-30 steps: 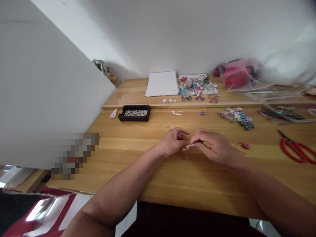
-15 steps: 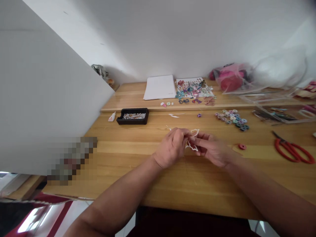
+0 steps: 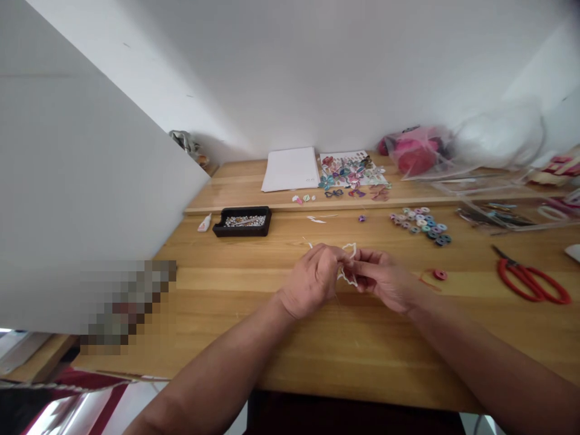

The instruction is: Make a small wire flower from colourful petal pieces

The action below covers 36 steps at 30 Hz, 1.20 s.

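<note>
A thin white piece with a wavy outline (image 3: 348,280) is pinched between my two hands above the wooden table. My left hand (image 3: 312,281) is closed on its left side, with the fingertips partly hidden. From the right, my right hand (image 3: 385,281) grips the same piece between thumb and fingers. The fingertips of both hands nearly meet, covering the middle of it. A small white strip (image 3: 310,244) sticks out behind my left hand. Right of my right hand lies a red thread spool (image 3: 440,275) with a loose end of thread.
Red-handled scissors (image 3: 528,281) lie at the right, near several coloured spools (image 3: 421,223) and a clear tray (image 3: 512,214). A black bead box (image 3: 242,222) and a small white bottle (image 3: 205,223) stand left. Paper sheets (image 3: 290,169) and ribbon flowers (image 3: 348,173) lie on the raised back ledge.
The camera view has shifted slightly, so the table sits a little lower in the picture. Both hands still hold the white piece, which has turned slightly between the fingers.
</note>
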Tool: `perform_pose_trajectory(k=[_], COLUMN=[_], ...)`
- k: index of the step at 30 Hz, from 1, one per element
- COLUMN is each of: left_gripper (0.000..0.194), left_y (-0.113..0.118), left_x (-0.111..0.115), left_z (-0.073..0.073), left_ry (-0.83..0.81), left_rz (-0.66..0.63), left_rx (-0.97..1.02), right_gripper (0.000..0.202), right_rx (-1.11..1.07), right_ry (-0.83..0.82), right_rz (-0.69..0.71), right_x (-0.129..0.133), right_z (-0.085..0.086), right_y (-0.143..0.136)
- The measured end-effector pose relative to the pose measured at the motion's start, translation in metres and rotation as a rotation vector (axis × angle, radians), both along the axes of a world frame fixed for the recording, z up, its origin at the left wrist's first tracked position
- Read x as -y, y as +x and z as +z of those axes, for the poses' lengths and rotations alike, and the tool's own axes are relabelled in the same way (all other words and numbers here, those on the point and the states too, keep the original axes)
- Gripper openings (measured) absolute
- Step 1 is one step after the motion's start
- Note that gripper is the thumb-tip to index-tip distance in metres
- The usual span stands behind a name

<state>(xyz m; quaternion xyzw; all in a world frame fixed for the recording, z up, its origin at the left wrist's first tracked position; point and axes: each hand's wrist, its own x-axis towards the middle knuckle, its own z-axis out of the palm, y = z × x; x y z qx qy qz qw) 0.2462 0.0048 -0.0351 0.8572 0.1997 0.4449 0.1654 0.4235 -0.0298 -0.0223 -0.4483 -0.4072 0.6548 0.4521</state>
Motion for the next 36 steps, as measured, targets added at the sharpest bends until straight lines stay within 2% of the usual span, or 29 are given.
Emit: perform_pose_trajectory(k=[6, 14, 18, 21, 25, 27, 29, 32, 34, 36], left_gripper=[0.019, 0.016, 0.014, 0.012, 0.018, 0.024, 0.032, 0.048, 0.052, 0.048], left_y=[-0.001, 0.000, 0.003, 0.008, 0.013, 0.012, 0.008, 0.001, -0.002, -0.001], left_x=[-0.001, -0.003, -0.001, 0.004, 0.006, 0.002, -0.003, -0.011, -0.013, -0.014], left_z=[0.005, 0.003, 0.000, -0.001, 0.002, 0.004, 0.006, 0.007, 0.006, 0.004], left_ry=[0.077, 0.222, 0.194, 0.002, -0.530, -0.790, -1.061, -1.427, -1.465, -1.339], left_rz=[-0.005, 0.055, 0.129, 0.196, 0.216, 0.164, 0.073, -0.060, -0.111, -0.138], left_rx=[-0.057, -0.058, -0.052, 0.008, 0.139, 0.205, 0.239, 0.250, 0.279, 0.313], right_gripper=[0.024, 0.031, 0.032, 0.024, 0.007, 0.010, 0.017, 0.025, 0.026, 0.025], right_rx=[-0.053, -0.019, 0.096, 0.346, 0.845, 1.025, 1.139, 1.219, 1.202, 1.129], right_ry=[-0.017, 0.001, 0.098, 0.297, 0.728, 0.968, 1.166, 1.325, 1.350, 1.293], right_rz=[0.060, 0.011, -0.050, -0.114, -0.196, -0.163, -0.073, 0.024, 0.019, -0.018], right_x=[0.001, -0.001, -0.002, 0.001, 0.006, 0.007, 0.007, 0.006, 0.006, 0.006], right_z=[0.005, -0.004, -0.008, -0.010, -0.010, -0.009, -0.007, -0.003, 0.000, 0.001], right_y=[0.002, -0.001, -0.003, -0.004, -0.001, 0.002, 0.004, 0.005, 0.004, 0.004])
